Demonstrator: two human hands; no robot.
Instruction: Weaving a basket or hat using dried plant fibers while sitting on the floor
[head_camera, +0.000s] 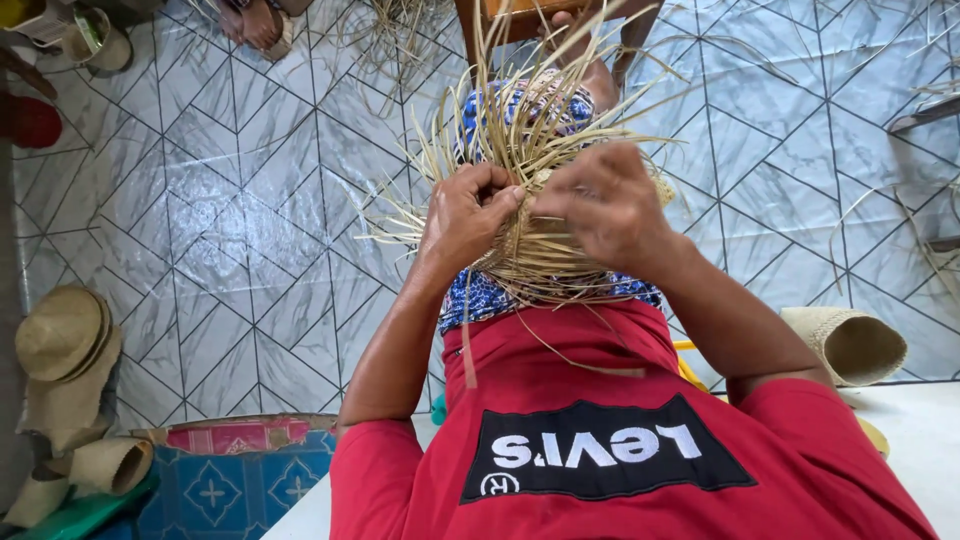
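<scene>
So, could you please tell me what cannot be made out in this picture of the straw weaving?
- Head view: the woven straw piece is partly hidden behind the left hand and right hand.
- Head view: the fingertips are buried in the strands, so the grip is unclear.
- Head view: the wooden stool is cut off by the top edge.

Lower left of frame: stack of woven straw hats (62, 345) on grey patterned tile floor (230, 230). Lower right: woven basket (848, 345) lying on its side. Upper left: red object (30, 122). Loose straw strands (385, 40) at top centre.
</scene>
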